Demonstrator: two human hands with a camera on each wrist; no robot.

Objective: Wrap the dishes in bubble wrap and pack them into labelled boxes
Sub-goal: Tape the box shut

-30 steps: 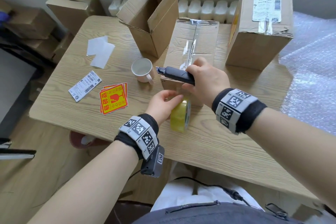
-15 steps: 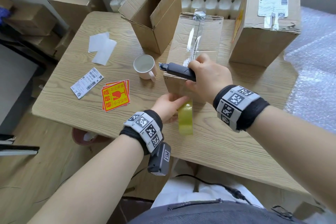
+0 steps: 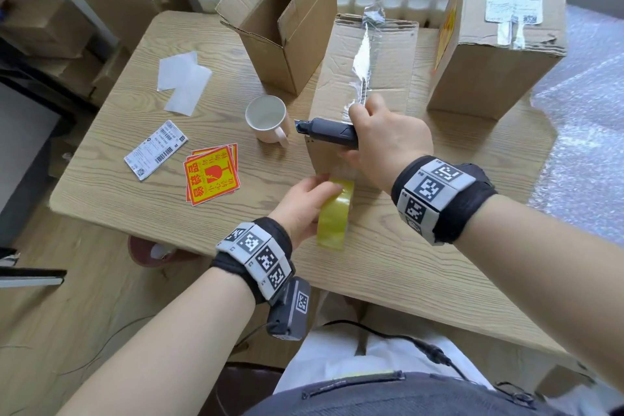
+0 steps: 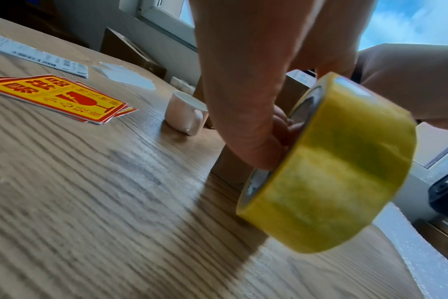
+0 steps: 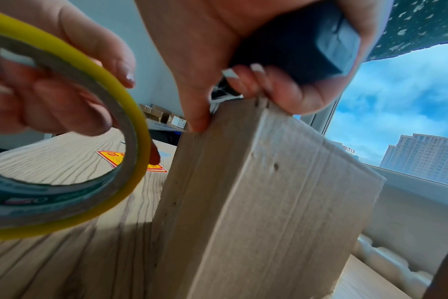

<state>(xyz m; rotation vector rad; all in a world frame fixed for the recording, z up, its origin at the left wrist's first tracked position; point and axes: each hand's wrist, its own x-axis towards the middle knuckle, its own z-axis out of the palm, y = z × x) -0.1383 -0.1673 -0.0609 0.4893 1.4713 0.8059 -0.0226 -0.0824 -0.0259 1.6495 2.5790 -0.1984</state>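
Observation:
A closed cardboard box [image 3: 368, 54] stands mid-table with clear tape along its top seam. My right hand [image 3: 388, 142] grips a dark utility knife [image 3: 327, 133] at the box's near top edge. In the right wrist view the thumb touches the box [image 5: 256, 192] below the knife [image 5: 294, 46]. My left hand [image 3: 304, 203] holds a yellow tape roll [image 3: 334, 213] just in front of the box, above the table, with fingers through the core of the roll [image 4: 333, 165]. A white mug [image 3: 268, 118] stands unwrapped to the left of the box.
An open empty box [image 3: 283, 20] stands behind the mug and a tall labelled box [image 3: 499, 30] at the right. Fragile stickers [image 3: 211, 174], a shipping label [image 3: 155, 149] and white papers [image 3: 182, 81] lie on the left. Bubble wrap [image 3: 587, 111] lies beyond the table's right edge.
My left hand has turned the tape roll edge-on and drawn it slightly toward me from the box front. The right hand stays with the knife at the box edge.

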